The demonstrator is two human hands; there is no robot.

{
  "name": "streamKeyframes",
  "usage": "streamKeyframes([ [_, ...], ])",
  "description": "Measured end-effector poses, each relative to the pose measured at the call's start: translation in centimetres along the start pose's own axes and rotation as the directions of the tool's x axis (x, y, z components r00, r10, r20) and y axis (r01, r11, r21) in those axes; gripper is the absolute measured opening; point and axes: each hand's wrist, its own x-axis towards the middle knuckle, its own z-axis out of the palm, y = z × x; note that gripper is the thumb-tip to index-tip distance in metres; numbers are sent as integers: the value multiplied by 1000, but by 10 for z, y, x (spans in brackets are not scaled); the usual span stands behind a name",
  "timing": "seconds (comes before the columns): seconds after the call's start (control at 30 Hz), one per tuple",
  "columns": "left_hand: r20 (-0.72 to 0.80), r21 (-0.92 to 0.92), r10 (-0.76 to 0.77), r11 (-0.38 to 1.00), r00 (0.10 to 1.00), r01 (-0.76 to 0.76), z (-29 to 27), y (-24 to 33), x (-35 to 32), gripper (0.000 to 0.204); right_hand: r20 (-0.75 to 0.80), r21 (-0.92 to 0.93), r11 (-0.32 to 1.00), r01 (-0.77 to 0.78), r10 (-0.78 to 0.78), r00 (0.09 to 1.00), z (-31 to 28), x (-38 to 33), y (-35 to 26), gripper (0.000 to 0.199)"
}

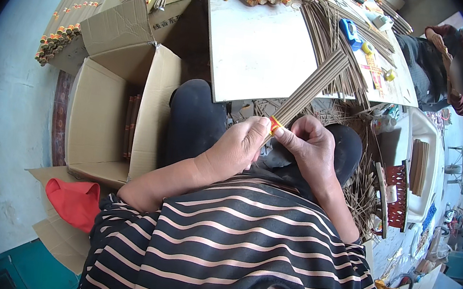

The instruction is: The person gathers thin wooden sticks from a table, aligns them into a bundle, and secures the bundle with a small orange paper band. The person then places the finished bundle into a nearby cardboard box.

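Both hands, left hand [238,145] and right hand [310,145], pinch the incense stick bundle [312,89] at its lower end over the lap, steadying its red-yellow band [275,125]; tips point toward the worktop [259,50].

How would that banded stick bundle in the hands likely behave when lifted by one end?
The bundle probably stays fairly stiff: it juts straight from both hands, left hand and right hand. Its thin sticks look light and likely snap easily. The band sits at one end only, so the far end may splay.
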Motion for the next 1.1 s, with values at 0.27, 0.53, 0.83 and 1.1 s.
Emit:
streamKeyframes([
  [0.27, -119, 173, 121, 980, 985, -100, 10, -1, 2, 47, 80, -70, 998, -4, 10, 997, 5, -11, -10, 29],
  [0.53, -101, 179, 137, 977, 985, -117, 10, 0, -3, 48, 95, 594, 804, -13, -54, 994, 24, -15, 15, 22],
  [0.83, 87, -18, 86, 996, 993, -84, 5, 5, -6, 51, 142, 813, 582, -6, -189, 972, 29, -13, 29, 27],
  [1.1, 319, -113, 61, 993, 946, -26, 0, 0, -1, 58, 166, 819, 572, -27, -192, 967, 23, -10, 40, 44],
])
